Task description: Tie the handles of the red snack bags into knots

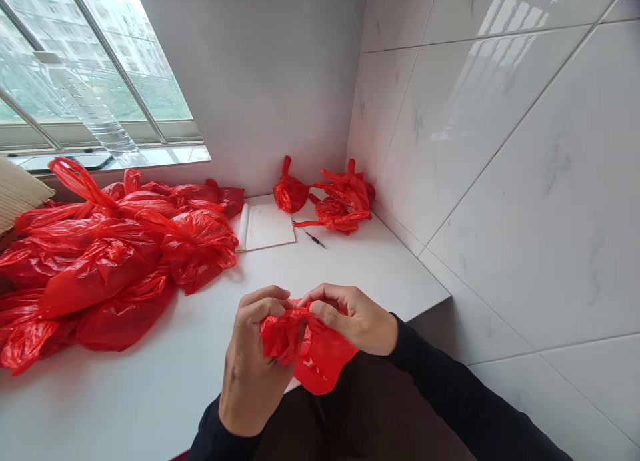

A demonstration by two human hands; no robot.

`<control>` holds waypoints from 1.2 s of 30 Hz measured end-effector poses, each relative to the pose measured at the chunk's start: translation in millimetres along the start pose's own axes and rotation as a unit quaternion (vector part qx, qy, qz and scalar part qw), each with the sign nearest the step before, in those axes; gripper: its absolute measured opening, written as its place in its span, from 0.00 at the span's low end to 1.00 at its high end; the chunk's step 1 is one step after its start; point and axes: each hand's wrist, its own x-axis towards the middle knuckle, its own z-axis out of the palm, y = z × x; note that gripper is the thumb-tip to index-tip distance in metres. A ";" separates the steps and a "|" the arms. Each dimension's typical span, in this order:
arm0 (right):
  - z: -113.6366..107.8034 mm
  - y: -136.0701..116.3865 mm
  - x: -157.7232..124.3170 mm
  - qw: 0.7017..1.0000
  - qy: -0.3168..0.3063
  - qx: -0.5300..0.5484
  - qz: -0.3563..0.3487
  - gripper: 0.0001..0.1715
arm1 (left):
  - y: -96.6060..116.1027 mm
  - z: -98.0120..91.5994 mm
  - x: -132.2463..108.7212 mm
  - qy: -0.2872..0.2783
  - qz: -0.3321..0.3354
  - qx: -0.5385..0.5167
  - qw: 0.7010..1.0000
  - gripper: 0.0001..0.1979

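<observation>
Between my two hands, at the front edge of the white table, hangs a red plastic bag (323,361). Its gathered top is pinched by my left hand (257,358), whose fingers curl round the bunched plastic. My right hand (353,318) grips the same gathered part from the other side, thumb and fingers pressed together. The lower part of the bag droops below the right hand, past the table edge. What the bag contains cannot be made out, and the left fingertips are partly hidden by the plastic.
Several filled red bags (110,261) are heaped on the left of the table (280,274). An open notepad (270,222), a pen (314,238) and more red bags (345,201) lie at the back. A water bottle (95,111) stands on the windowsill; a tiled wall (500,201) rises right.
</observation>
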 end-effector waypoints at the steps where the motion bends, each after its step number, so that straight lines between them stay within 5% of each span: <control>1: 0.0 0.0 0.4 1.000 0.003 0.012 0.002 0.20 | -0.1 -0.7 0.1 0.000 0.012 0.009 1.000 0.17; 6: -1.6 0.8 -1.5 0.998 0.055 0.006 -0.008 0.17 | -9.8 -9.4 -4.5 -0.034 0.086 0.122 0.988 0.16; 15: -11.5 10.8 -8.5 0.987 0.138 -0.082 0.000 0.15 | -28.9 -20.3 -29.1 -0.023 0.199 0.175 0.964 0.23; 25: -57.8 55.0 -7.0 0.965 0.255 -0.048 0.032 0.23 | -41.8 -35.1 -54.3 -0.037 0.161 0.250 0.954 0.18; 36: -70.1 76.0 -7.6 0.957 0.285 -0.037 0.043 0.25 | -44.8 -35.9 -61.0 -0.031 0.131 0.266 0.955 0.14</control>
